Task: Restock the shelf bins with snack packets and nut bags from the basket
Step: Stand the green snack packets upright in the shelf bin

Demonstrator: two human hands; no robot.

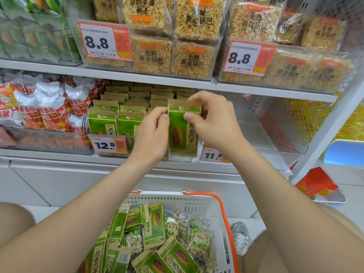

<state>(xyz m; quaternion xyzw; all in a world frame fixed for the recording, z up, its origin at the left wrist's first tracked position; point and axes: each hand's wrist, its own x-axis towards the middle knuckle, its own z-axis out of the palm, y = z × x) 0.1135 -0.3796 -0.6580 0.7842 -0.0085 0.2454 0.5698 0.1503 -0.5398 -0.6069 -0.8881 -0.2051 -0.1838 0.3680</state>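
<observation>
A green sunflower-seed packet stands upright at the front right of the seed bin. My right hand pinches its top edge between thumb and fingers. My left hand grips its left edge. Rows of matching green packets fill the bin behind and to the left. Below, a white basket with an orange rim holds several green seed packets and clear peanut bags.
To the right of the seed bin sits a clear bin with a 11.5 tag. Red and white snack bags fill the left bin. Rice-crust packs line the shelf above. A grey shoe is beside the basket.
</observation>
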